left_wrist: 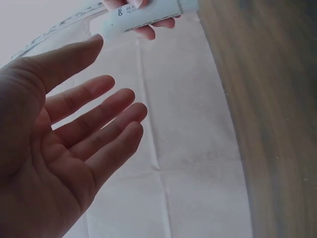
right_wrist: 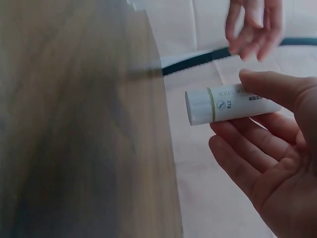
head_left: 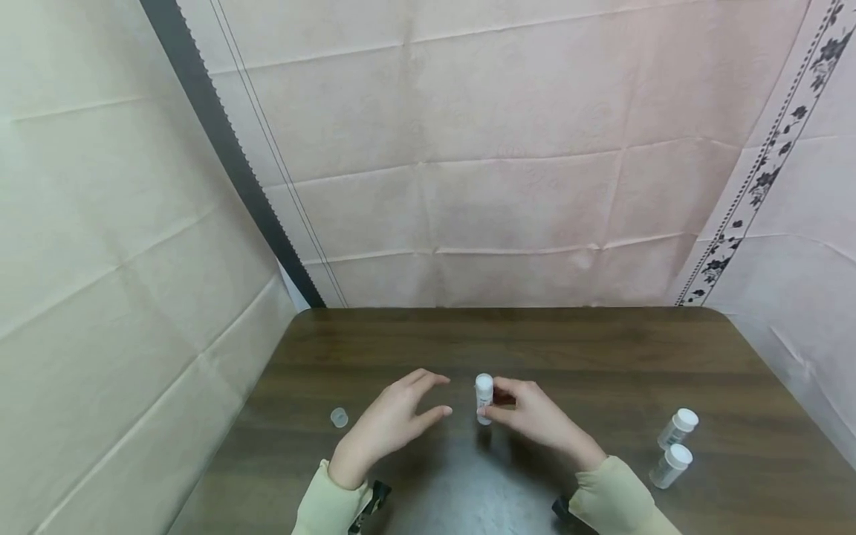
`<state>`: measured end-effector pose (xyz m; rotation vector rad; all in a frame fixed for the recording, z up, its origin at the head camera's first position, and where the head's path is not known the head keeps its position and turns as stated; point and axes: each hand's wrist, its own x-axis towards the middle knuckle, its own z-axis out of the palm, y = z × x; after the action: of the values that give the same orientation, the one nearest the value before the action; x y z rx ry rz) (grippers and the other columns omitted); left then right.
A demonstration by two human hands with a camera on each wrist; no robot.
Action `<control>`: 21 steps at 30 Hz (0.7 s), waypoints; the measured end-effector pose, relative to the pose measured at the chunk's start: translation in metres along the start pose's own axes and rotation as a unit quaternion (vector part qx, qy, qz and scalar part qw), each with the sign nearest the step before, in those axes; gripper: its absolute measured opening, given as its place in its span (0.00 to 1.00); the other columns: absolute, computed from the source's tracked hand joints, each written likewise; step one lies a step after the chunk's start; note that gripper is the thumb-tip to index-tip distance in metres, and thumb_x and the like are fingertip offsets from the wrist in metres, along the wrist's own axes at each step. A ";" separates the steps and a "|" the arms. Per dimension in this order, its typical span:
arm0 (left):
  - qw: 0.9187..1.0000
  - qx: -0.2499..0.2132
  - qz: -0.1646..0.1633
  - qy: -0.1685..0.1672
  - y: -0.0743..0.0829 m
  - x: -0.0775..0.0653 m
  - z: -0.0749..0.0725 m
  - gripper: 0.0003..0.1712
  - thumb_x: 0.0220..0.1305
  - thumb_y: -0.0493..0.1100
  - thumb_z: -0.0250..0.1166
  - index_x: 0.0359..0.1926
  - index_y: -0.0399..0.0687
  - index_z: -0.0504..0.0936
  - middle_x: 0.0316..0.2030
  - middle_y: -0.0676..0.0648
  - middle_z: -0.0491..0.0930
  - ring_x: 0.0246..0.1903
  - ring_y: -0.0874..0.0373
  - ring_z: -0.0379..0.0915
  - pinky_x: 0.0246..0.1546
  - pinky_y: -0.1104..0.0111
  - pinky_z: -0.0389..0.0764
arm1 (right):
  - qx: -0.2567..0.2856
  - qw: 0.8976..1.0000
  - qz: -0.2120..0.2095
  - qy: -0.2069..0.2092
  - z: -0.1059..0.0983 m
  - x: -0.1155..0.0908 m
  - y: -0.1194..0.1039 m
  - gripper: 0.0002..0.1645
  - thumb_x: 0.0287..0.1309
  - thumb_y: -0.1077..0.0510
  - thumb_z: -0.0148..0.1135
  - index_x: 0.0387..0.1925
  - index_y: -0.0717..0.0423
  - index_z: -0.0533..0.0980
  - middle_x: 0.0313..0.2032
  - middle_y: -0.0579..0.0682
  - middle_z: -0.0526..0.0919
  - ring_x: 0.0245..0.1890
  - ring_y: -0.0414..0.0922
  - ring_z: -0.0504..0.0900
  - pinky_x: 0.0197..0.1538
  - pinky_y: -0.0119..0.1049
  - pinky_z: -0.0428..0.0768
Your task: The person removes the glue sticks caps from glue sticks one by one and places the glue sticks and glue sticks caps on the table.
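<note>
Near the middle of the table, my right hand (head_left: 528, 410) pinches a white glue stick (head_left: 484, 397) upright between thumb and fingers. In the right wrist view, the glue stick (right_wrist: 223, 103) shows printed lettering, "21g" and a thin gold band near one end. My left hand (head_left: 394, 420) is held out to the left of it, thumb apart from loosely bent fingers. The left wrist view shows nothing in this palm (left_wrist: 44, 163), with the glue stick (left_wrist: 148, 15) beyond the thumb. A small translucent cap (head_left: 339, 417) lies on the table to the left of my left hand.
Two clear containers with white tops, a farther one (head_left: 678, 428) and a nearer one (head_left: 671, 466), stand close together at the right of the brown wooden table (head_left: 568, 338). Pale cloth (head_left: 515, 186) hangs behind the table's far edge and along both sides.
</note>
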<state>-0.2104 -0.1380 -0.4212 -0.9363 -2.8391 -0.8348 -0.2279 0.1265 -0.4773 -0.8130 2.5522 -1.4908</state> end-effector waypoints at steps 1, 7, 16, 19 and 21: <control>1.000 0.000 0.007 -0.002 0.002 0.000 -0.001 0.25 0.69 0.54 0.67 0.62 0.51 0.78 0.56 0.51 0.79 0.54 0.59 0.77 0.54 0.60 0.80 | -0.003 1.000 -0.010 -0.005 0.002 -0.002 -0.002 0.15 0.65 0.50 0.69 0.48 0.52 0.80 0.41 0.40 0.85 0.45 0.44 0.85 0.52 0.48 0.82; 0.998 0.005 0.068 -0.007 0.016 0.001 -0.002 0.26 0.68 0.52 0.68 0.63 0.50 0.77 0.56 0.53 0.78 0.55 0.62 0.76 0.55 0.64 0.79 | -0.016 0.998 -0.050 -0.026 0.013 -0.010 -0.014 0.12 0.64 0.49 0.69 0.46 0.45 0.81 0.40 0.36 0.85 0.44 0.38 0.84 0.51 0.48 0.82; 0.991 0.011 0.136 -0.017 0.029 0.000 0.004 0.19 0.68 0.43 0.69 0.58 0.50 0.79 0.50 0.57 0.79 0.49 0.67 0.77 0.51 0.73 0.78 | -0.010 0.996 -0.080 -0.036 0.019 -0.015 -0.024 0.09 0.66 0.48 0.67 0.44 0.43 0.80 0.42 0.36 0.84 0.46 0.39 0.83 0.51 0.45 0.83; 0.990 0.016 0.141 -0.023 0.031 0.000 0.006 0.18 0.69 0.41 0.68 0.58 0.49 0.79 0.49 0.57 0.80 0.47 0.67 0.78 0.50 0.74 0.78 | -0.005 0.996 -0.077 -0.039 0.021 -0.016 -0.024 0.08 0.66 0.48 0.67 0.44 0.44 0.80 0.42 0.36 0.84 0.46 0.40 0.83 0.51 0.46 0.83; 0.990 0.017 0.139 -0.028 0.033 0.000 0.007 0.17 0.69 0.40 0.67 0.58 0.49 0.79 0.49 0.56 0.80 0.46 0.67 0.78 0.49 0.75 0.77 | -0.004 0.997 -0.073 -0.038 0.022 -0.017 -0.024 0.09 0.66 0.48 0.67 0.43 0.45 0.80 0.42 0.36 0.84 0.46 0.40 0.83 0.51 0.46 0.83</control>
<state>-0.1909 -0.1126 -0.4112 -1.3302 -2.6670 -0.7360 -0.1972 0.1081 -0.4725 -1.0580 2.4930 -1.4571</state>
